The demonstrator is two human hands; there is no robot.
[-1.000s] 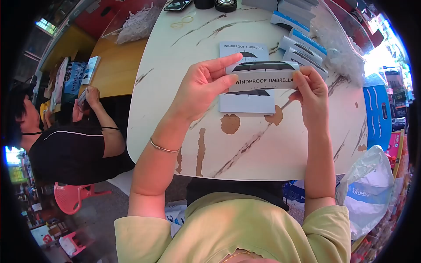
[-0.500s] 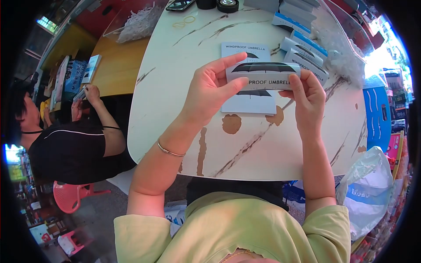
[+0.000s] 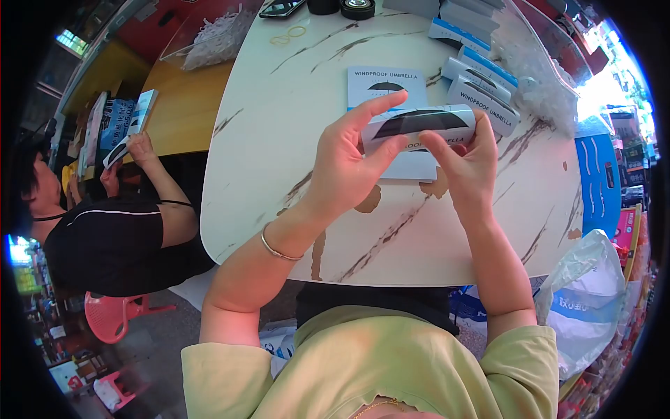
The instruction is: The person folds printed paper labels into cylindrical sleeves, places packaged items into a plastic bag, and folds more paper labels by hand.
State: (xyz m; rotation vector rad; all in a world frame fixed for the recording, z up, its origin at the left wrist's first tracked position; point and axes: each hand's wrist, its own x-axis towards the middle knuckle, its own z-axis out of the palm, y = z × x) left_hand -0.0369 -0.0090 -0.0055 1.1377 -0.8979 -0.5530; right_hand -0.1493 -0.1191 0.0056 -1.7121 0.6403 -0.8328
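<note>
A curled paper sleeve with a black umbrella picture is held above the table between both hands. My left hand grips its left end, thumb on the lower front and index finger stretched over the top. On its right end, my right hand presses with the thumb at the lower front; its other fingers are partly hidden behind. Beneath lie flat sheets printed "WINDPROOF UMBRELLA", partly covered by the hands. Several rolled sleeves lie to the right, near the back.
A marbled white table is in front of me. At its back are a phone, rubber bands and a dark round object. A co-worker handles a printed sheet at left. A plastic bag hangs at right.
Both hands have come closer together, and the sleeve is curled more and tilted, its lettering now mostly covered by the thumbs. The co-worker's sheet has also turned.
</note>
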